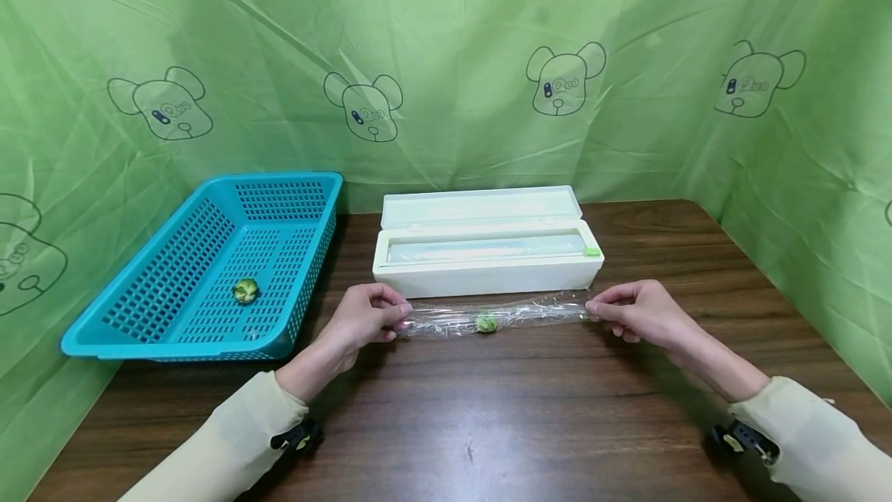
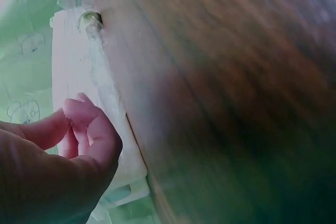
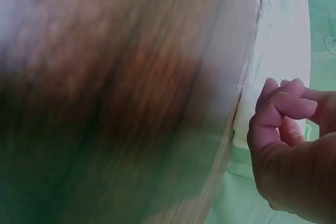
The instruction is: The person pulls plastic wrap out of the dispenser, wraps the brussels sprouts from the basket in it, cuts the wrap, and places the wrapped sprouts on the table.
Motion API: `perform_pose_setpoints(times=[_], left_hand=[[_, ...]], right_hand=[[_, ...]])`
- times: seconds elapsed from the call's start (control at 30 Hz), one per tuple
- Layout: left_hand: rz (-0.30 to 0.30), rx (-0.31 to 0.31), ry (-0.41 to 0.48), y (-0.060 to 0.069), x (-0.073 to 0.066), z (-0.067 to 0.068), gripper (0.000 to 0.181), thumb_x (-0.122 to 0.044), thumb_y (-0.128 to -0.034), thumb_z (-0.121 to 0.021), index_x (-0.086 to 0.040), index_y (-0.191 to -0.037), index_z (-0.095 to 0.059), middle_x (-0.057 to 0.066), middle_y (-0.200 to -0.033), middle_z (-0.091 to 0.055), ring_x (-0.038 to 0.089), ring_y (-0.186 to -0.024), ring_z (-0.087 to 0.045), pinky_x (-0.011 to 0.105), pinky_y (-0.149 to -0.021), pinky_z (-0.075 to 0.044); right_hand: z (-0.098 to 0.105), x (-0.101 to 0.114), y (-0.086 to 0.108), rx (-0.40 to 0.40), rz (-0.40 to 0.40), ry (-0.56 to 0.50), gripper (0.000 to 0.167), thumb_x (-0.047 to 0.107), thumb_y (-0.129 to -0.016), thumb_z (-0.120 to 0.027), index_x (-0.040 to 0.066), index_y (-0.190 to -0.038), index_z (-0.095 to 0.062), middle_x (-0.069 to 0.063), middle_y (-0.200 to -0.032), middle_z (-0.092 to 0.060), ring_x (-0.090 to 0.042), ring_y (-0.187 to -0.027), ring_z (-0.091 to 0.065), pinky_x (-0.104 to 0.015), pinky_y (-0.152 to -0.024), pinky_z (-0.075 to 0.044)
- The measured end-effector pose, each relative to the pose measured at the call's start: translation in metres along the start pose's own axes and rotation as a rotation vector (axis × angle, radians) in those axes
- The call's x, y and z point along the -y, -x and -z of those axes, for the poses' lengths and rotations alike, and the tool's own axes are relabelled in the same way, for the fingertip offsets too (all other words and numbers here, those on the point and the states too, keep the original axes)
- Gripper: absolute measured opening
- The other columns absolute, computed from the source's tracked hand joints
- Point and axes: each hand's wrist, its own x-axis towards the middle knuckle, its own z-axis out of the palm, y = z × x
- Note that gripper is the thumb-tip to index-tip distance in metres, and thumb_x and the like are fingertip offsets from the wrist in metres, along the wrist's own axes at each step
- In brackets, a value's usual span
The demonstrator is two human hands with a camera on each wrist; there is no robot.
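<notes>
A strip of clear plastic wrap (image 1: pixel 526 314) stretches between my two hands, just in front of the white box. My left hand (image 1: pixel 368 316) pinches its left end between thumb and fingers. At the other end, my right hand (image 1: pixel 639 311) pinches the wrap in the same way. Near the middle of the strip a small green vegetable (image 1: pixel 486 323), like a Brussels sprout, shows with the film around it. Both wrist views show thumb and fingertips meeting, with the sprout (image 2: pixel 90 22) farther along the film. Whether the sprout touches the table cannot be told.
Behind the strip stands a white wrap dispenser box (image 1: pixel 488 279), its lid raised and a roll inside. A blue perforated basket (image 1: pixel 174 350) at the left holds another sprout (image 1: pixel 245 291). Green cloth (image 1: pixel 446 37) hangs behind the brown wooden table (image 1: pixel 488 424).
</notes>
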Motion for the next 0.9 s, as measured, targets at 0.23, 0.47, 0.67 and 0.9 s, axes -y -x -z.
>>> perform_pose_setpoints(times=[0.23, 0.47, 0.67, 0.9], left_hand=[[-0.157, -0.023, -0.303, 0.0, 0.001, -0.003, 0.008, 0.0, -0.0934, -0.078, -0.005, -0.092, -0.072, 0.009, -0.083, -0.068, 0.02, -0.071, -0.066, 0.033, -0.064, -0.059], [-0.23, -0.008, -0.441, -0.003, 0.001, -0.004, 0.009, -0.001, -0.0894, -0.083, -0.007, -0.087, -0.076, 0.003, -0.078, -0.067, 0.019, -0.066, -0.064, 0.032, -0.06, -0.057], [-0.194, 0.018, -0.49, -0.006, 0.001, -0.004, 0.004, -0.011, -0.0918, -0.083, -0.01, -0.088, -0.082, 0.0, -0.076, -0.07, 0.017, -0.061, -0.063, 0.032, -0.055, -0.054], [-0.228, 0.043, -0.625, -0.002, -0.006, 0.0, 0.031, -0.039, -0.1, -0.074, -0.012, -0.112, -0.083, 0.004, -0.093, -0.077, 0.018, -0.085, -0.07, 0.042, -0.082, -0.058]], right_hand=[[-0.001, -0.002, -0.004, 0.006, -0.005, 0.081, 0.028, 0.02, -0.097, -0.078, -0.004, -0.112, -0.077, -0.003, -0.072, -0.066, -0.01, -0.06, -0.055, -0.024, -0.05, -0.042], [-0.002, -0.001, -0.008, 0.0, -0.016, 0.118, 0.023, 0.015, -0.095, -0.081, -0.003, -0.108, -0.078, -0.004, -0.075, -0.07, -0.011, -0.06, -0.057, -0.024, -0.049, -0.045], [0.001, -0.003, -0.008, 0.008, -0.014, 0.152, 0.024, 0.017, -0.096, -0.08, -0.002, -0.109, -0.078, -0.004, -0.079, -0.071, -0.013, -0.064, -0.059, -0.027, -0.053, -0.049], [0.015, 0.002, -0.002, 0.017, 0.083, 0.221, 0.053, 0.023, -0.093, -0.083, -0.006, -0.134, -0.066, -0.009, -0.103, -0.074, -0.015, -0.08, -0.066, -0.029, -0.063, -0.052]])
